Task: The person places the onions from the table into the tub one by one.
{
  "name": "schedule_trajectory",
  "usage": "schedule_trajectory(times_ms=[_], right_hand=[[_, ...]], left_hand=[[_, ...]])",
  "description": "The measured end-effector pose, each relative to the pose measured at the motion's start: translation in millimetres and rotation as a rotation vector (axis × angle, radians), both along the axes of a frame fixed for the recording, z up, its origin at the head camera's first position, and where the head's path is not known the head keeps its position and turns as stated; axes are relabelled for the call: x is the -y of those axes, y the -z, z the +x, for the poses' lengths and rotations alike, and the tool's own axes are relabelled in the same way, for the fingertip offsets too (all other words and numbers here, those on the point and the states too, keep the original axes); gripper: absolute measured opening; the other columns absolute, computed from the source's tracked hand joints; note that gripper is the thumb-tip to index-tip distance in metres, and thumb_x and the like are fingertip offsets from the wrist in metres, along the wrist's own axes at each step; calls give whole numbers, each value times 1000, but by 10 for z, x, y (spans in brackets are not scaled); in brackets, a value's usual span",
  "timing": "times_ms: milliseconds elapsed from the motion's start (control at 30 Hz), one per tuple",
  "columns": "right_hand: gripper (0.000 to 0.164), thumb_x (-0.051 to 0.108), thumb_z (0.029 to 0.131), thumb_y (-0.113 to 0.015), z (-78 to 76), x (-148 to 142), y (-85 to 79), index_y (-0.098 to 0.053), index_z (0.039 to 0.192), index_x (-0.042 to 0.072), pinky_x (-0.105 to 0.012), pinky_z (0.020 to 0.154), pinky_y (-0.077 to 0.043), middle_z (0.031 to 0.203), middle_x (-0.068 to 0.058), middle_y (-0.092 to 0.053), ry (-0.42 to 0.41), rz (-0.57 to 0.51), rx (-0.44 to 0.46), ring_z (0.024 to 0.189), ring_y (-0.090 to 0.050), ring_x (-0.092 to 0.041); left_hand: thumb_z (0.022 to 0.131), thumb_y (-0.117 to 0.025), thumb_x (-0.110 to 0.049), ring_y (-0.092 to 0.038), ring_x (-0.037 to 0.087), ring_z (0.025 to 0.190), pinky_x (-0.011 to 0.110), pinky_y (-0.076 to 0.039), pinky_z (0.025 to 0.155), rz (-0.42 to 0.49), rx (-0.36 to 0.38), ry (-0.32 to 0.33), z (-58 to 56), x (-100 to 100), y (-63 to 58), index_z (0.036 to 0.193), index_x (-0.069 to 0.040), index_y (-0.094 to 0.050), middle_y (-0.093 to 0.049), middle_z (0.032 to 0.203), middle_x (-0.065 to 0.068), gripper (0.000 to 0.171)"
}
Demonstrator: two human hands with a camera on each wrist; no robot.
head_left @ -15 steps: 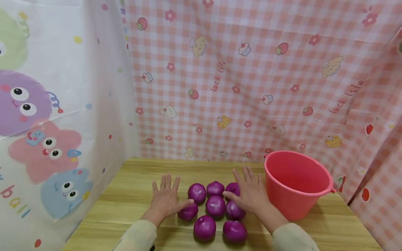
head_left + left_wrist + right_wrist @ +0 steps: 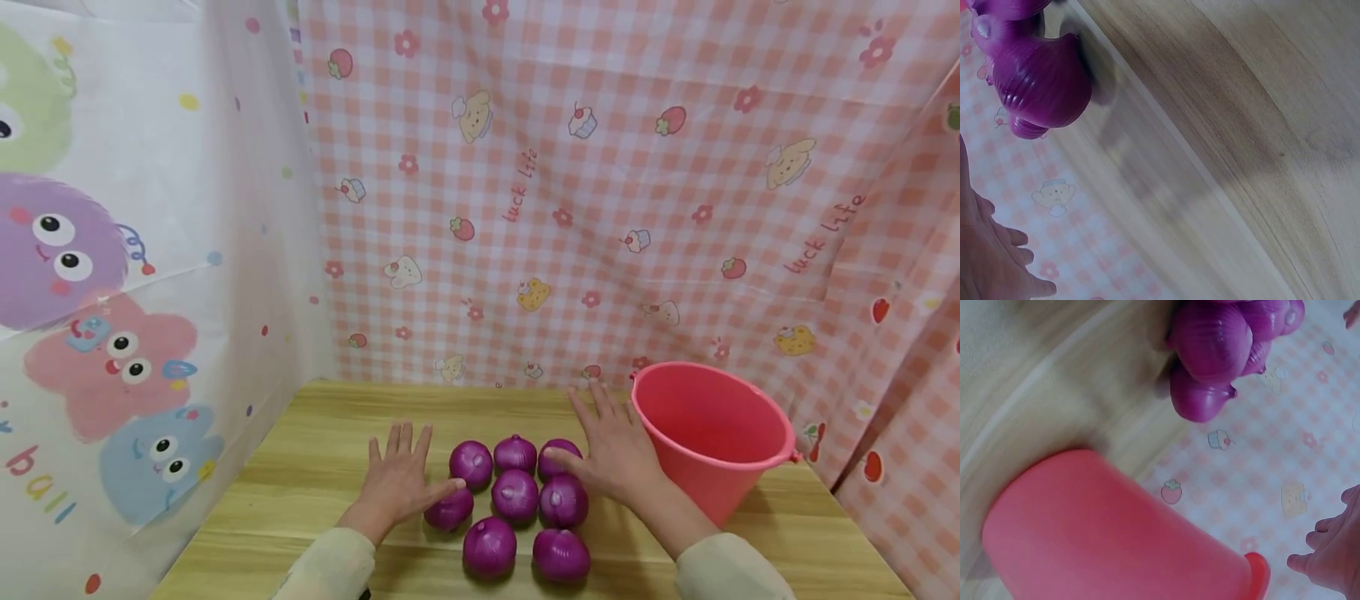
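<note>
Several purple-red onions (image 2: 515, 496) sit in a cluster on the wooden table. To their left is my left hand (image 2: 396, 483), palm down with fingers spread, its thumb overlapping the top of the leftmost onion (image 2: 448, 511). On the other side, my right hand (image 2: 618, 454) hovers with straight fingers between the cluster and a pink bucket (image 2: 712, 450), its thumb pointing across the back right onion (image 2: 555, 473). Neither hand holds anything. In the right wrist view the bucket (image 2: 1116, 531) stands upright beside the onions (image 2: 1213, 344), and part of the hand (image 2: 1335, 550) shows at the edge.
A pink checked curtain (image 2: 525, 208) hangs behind the table (image 2: 315, 467). On the left is a white curtain (image 2: 217, 275) with cartoon figures. The bucket stands near the table's right side, with its rim facing up.
My right hand has shifted right, away from the onions and towards the bucket, uncovering more of the right-hand onions. The left hand stays almost in place. The onions and bucket have not moved.
</note>
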State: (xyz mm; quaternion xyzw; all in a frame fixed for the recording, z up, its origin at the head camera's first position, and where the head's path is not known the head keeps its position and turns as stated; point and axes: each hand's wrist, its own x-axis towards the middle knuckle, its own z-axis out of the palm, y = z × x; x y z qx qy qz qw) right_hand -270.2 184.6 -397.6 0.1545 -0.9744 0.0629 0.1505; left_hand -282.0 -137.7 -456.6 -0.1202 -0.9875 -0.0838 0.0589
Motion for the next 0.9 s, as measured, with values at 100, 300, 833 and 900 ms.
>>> schedule_trajectory(times_ms=[100, 300, 833, 900], right_hand=[[100, 75, 85, -54, -8, -55, -51, -30, 155, 7, -63, 116, -15, 160, -25, -18, 13, -35, -2, 146, -17, -44], [101, 71, 85, -59, -28, -232, -122, -27, 156, 7, -64, 115, -11, 158, -28, -21, 44, -115, 6, 145, -17, -45], [114, 78, 80, -58, 36, -835, -230, -29, 152, -5, -72, 108, -19, 151, -35, -24, 128, -174, 8, 134, -25, -60], [115, 77, 79, -60, 44, -908, -236, -28, 151, -7, -73, 107, -19, 150, -37, -24, 148, -190, 14, 133, -24, -61]], left_hand=[[80, -51, -81, -17, 45, 146, 70, -10, 112, 5, 0, 0, 9, 8, 4, 154, -6, -32, -25, 156, 30, 107], [81, -51, -81, -19, 45, 145, 70, -11, 112, 6, 10, 3, 23, 15, -3, 155, -6, -31, -26, 155, 30, 107], [82, -52, -79, -22, 46, 144, 71, -11, 111, 27, 1, 14, 35, 45, 13, 155, -7, -30, -30, 154, 30, 106], [82, -52, -80, -22, 46, 144, 71, -11, 112, 30, 6, 15, 45, 53, 7, 155, -7, -30, -30, 154, 30, 106]])
